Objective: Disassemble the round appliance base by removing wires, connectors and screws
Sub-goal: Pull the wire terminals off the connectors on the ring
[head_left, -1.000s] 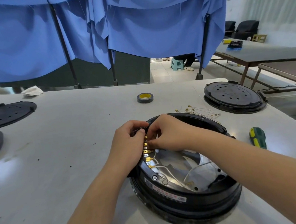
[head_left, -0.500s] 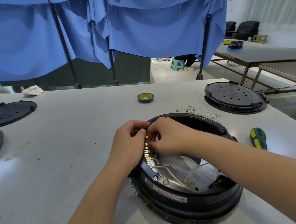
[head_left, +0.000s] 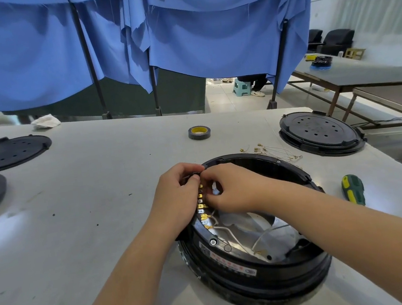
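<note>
The round black appliance base (head_left: pixel 257 275) lies open side up on the grey table. Along its left inner rim runs a row of brass connectors (head_left: pixel 202 204), with white wires (head_left: pixel 227 230) trailing over the silver plate inside. My left hand (head_left: pixel 175 199) grips the left rim of the base, its fingers curled over the edge beside the connectors. My right hand (head_left: pixel 235 188) reaches in from the right and pinches at a connector near the top of the row; its fingertips hide which one. The two hands touch at the rim.
A green and yellow screwdriver (head_left: pixel 352 190) lies right of the base. Loose removed wires (head_left: pixel 271 150) lie behind it, a tape roll (head_left: pixel 199 132) further back. Black round covers sit at far right (head_left: pixel 320 131) and far left (head_left: pixel 7 152). A white rag (head_left: pixel 45 121) lies back left.
Both hands stay at the same spot on the rim; the right hand's fingers have shifted slightly down along the connector row. The base has not moved.
</note>
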### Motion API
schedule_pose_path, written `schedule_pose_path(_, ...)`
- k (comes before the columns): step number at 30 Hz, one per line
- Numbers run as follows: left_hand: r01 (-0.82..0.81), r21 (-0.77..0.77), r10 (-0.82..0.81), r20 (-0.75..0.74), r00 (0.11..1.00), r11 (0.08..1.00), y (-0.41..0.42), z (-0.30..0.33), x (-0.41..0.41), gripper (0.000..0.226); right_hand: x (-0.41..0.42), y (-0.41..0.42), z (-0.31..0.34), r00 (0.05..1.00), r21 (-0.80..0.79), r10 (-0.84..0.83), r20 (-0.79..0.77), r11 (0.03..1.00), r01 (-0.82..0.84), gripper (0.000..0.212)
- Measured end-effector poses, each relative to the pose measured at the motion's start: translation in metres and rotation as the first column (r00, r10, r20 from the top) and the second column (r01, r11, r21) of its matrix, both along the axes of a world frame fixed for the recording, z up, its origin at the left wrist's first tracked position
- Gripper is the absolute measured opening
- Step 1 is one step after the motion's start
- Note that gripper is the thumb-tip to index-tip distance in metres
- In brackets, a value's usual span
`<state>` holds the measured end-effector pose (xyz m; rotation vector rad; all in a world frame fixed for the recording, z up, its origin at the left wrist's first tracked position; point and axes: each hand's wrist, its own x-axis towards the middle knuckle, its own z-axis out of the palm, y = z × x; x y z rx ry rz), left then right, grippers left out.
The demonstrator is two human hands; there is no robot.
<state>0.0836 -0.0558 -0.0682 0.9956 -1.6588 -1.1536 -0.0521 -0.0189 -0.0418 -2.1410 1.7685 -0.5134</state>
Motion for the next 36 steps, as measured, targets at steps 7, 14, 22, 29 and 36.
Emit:
schedule_pose_path(7,-0.009,0.001,0.009,0.000,1.000,1.000,0.0006,0.0004,-0.0005,0.030,-0.0014,-0.0003,0.0002,1.000,-0.028,0.003,0.010,1.000,-0.003,0.008)
schedule_pose_path(14,-0.010,0.003,0.010,0.003,1.000,1.000,0.0012,0.0016,-0.0002,0.031,-0.0031,-0.0040,0.0009,1.000,-0.022,0.003,-0.002,1.000,-0.003,0.006)
schedule_pose_path(22,-0.013,0.003,0.013,0.008,1.000,1.000,0.0005,0.0006,-0.0002,0.030,-0.0057,-0.0037,0.0011,0.999,-0.018,-0.029,0.023,0.999,0.030,0.008)
schedule_pose_path(29,-0.014,0.006,0.014,0.010,1.000,1.000,0.0021,0.0026,0.0002,0.029,-0.0079,-0.0033,0.0025,0.995,-0.006,-0.041,0.095,0.999,0.042,0.007)
schedule_pose_path(36,-0.015,0.002,0.015,0.019,1.000,1.000,0.0024,0.0034,0.0004,0.029,-0.0095,-0.0038,0.0036,0.988,0.014,-0.054,0.147,0.999,0.052,0.005)
